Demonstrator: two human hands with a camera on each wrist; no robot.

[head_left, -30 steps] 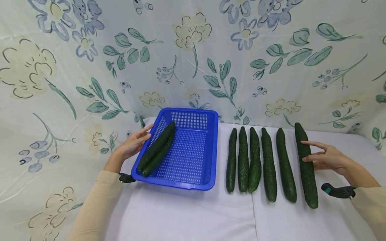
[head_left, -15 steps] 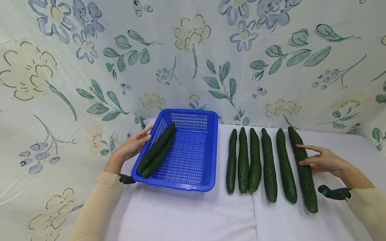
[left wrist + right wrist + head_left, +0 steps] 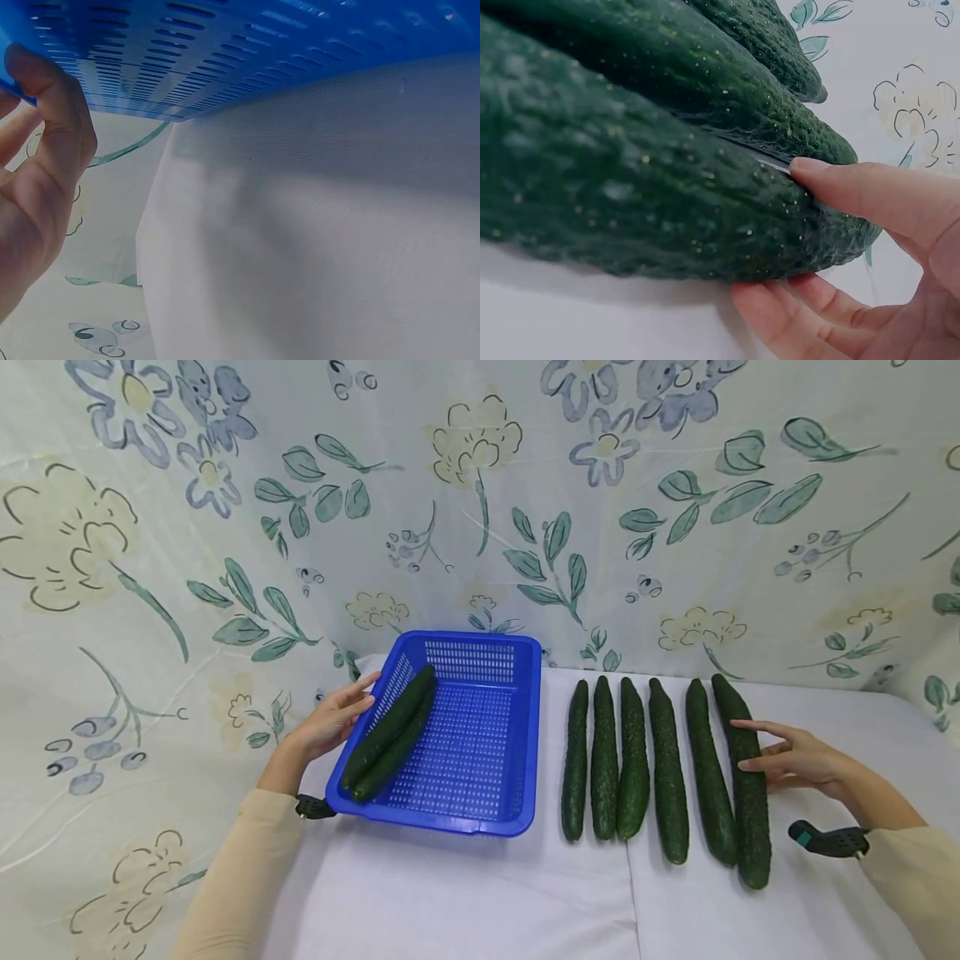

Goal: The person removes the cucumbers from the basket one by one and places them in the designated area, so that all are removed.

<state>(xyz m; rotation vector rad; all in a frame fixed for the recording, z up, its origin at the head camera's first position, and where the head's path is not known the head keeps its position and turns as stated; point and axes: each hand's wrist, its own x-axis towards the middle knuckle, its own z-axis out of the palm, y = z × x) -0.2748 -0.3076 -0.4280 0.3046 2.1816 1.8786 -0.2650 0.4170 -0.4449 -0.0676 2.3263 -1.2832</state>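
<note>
My right hand (image 3: 802, 760) holds the rightmost dark green cucumber (image 3: 752, 835); in the right wrist view the thumb (image 3: 832, 176) lies over it and the fingers (image 3: 772, 307) are beneath its side. This cucumber lies right against the neighbouring cucumber (image 3: 708, 768). My left hand (image 3: 330, 718) grips the left rim of a blue plastic basket (image 3: 537, 735), a bent digit (image 3: 56, 97) at the edge in the left wrist view. Two cucumbers (image 3: 393, 727) lie side by side along the basket's left wall.
To the right of the basket, several more cucumbers (image 3: 633, 760) lie lengthwise in a row on the white cloth (image 3: 480, 893). Behind them hangs a floral curtain (image 3: 450, 527). A dark wrist device (image 3: 828, 841) sits below the right hand.
The right hand has moved left with the rightmost cucumber, closing its gap to the neighbouring one. The left hand and the basket have stayed in place.
</note>
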